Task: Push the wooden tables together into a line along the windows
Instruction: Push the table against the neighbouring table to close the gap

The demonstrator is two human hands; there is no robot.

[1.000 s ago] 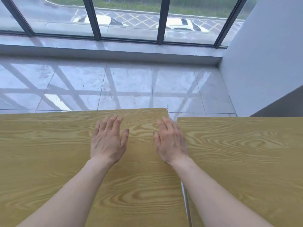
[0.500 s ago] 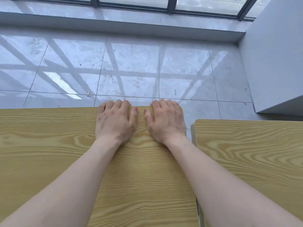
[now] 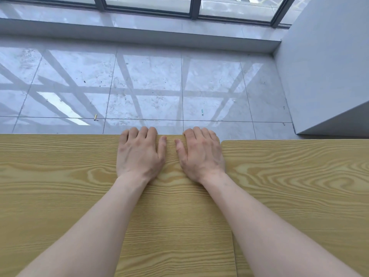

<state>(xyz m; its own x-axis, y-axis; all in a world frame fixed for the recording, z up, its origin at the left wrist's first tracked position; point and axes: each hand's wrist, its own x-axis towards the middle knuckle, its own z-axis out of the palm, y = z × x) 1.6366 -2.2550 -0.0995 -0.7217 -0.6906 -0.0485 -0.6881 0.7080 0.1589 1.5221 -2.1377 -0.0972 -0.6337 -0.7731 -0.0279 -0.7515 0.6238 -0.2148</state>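
Two light wooden tables fill the lower half of the head view. The left table point(image 3: 50, 186) lies under both my arms. The right table point(image 3: 299, 176) sits beside it with only a thin seam between them near the far corner. My left hand point(image 3: 139, 154) lies palm down on the left table with its fingers curled over the far edge. My right hand point(image 3: 199, 154) grips the same far edge at the table's right corner. The windows point(image 3: 149, 3) run along the top.
Glossy grey floor tiles point(image 3: 149, 86) lie between the tables and the low window sill point(image 3: 139, 35). A white wall or column point(image 3: 329, 66) stands at the right. Two small bits of litter lie on the floor, a yellowish one point(image 3: 95, 117) and a green one point(image 3: 202, 112).
Both hands slid forward from the tabletop to its far edge and curled over it. The gap between the tables has narrowed to a thin seam, and their far edges are nearly level.
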